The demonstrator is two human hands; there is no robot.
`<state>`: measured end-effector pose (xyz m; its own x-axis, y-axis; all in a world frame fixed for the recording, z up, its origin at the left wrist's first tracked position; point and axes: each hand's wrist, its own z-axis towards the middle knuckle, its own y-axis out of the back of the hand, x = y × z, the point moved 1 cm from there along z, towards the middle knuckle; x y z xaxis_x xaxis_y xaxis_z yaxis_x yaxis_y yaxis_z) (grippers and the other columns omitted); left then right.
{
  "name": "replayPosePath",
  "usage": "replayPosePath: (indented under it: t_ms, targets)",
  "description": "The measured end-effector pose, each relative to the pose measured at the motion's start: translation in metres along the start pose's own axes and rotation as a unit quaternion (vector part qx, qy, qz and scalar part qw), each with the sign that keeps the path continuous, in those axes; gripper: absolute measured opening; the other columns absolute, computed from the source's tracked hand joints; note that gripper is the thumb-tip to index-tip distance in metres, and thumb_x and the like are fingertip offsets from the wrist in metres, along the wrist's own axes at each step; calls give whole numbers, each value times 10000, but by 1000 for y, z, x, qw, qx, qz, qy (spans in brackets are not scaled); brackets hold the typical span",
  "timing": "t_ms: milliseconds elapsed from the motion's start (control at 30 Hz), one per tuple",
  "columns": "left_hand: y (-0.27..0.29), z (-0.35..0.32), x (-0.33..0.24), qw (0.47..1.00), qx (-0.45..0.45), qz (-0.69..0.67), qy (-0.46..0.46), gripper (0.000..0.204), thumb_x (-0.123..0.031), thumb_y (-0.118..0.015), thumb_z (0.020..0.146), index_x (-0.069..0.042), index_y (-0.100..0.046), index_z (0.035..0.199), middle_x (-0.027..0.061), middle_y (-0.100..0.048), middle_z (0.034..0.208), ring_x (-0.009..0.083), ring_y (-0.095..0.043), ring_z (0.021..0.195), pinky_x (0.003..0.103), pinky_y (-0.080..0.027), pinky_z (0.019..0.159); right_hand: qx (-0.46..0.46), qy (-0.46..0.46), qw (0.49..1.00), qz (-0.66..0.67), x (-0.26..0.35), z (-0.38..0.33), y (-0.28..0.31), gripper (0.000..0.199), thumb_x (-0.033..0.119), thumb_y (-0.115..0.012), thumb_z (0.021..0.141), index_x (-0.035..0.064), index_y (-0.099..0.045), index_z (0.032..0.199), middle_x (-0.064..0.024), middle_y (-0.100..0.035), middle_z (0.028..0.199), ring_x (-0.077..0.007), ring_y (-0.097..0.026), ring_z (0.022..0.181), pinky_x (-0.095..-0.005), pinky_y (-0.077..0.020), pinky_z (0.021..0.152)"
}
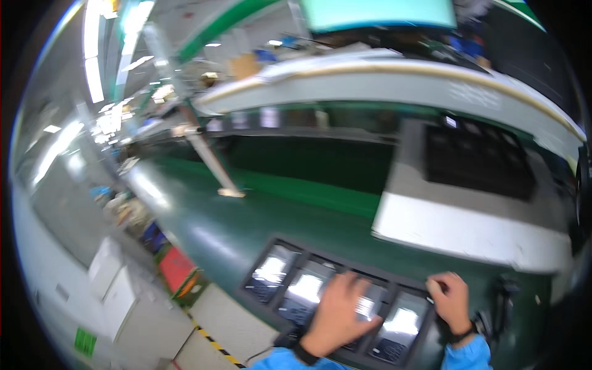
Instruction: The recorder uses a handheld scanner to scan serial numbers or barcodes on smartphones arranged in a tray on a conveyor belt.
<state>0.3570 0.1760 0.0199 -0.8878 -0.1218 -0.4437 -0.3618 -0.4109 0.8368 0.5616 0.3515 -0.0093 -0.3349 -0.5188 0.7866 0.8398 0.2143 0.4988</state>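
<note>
A dark tray [306, 251] lies on the green bench in front of me. In its compartments sit several flat black devices with glossy, reflecting screens and what look like keypads, such as the leftmost device [270, 271] and the rightmost device [399, 324]. My left hand [339, 314] is over the middle of the tray, fingers apart, partly covering a device there; contact is unclear in the blur. By the tray's right end, my right hand [453, 301] is closed, fingers curled around a small dark spot that I cannot make out. Both wrists wear dark bands.
Beyond the tray stretches the green bench top [209, 231]. A white board [462, 225] at the right bears a black tray [478, 157]. A long shelf [345, 83] spans the back. At left stand white boxes [135, 302] and a red bin [176, 269]. A dark object [504, 302] is right of my right hand.
</note>
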Motion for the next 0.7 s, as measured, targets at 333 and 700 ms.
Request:
replayPosePath:
  t_ms: [333,700]
  targets:
    - [-18,-11,-9,999,-43,-13,28,586,-184,-722,749,-58,-531,1288,230,-451,1360,417,-403,1306,514,-380,1036,75,-41,994,-65,-6,-8,20,226,200,-663,924,-4,-717,1008,-178,-716,1004,-297,-683,901,-357,-519,811]
    - [-39,-21,-63,994,18,-93,-61,741,-310,-764,726,-58,-471,1358,249,-370,1434,480,-295,1372,598,-288,1091,82,-18,992,-91,-9,-14,20,261,225,-655,938,-10,-704,1039,-187,-710,998,-299,-674,908,-366,-510,830]
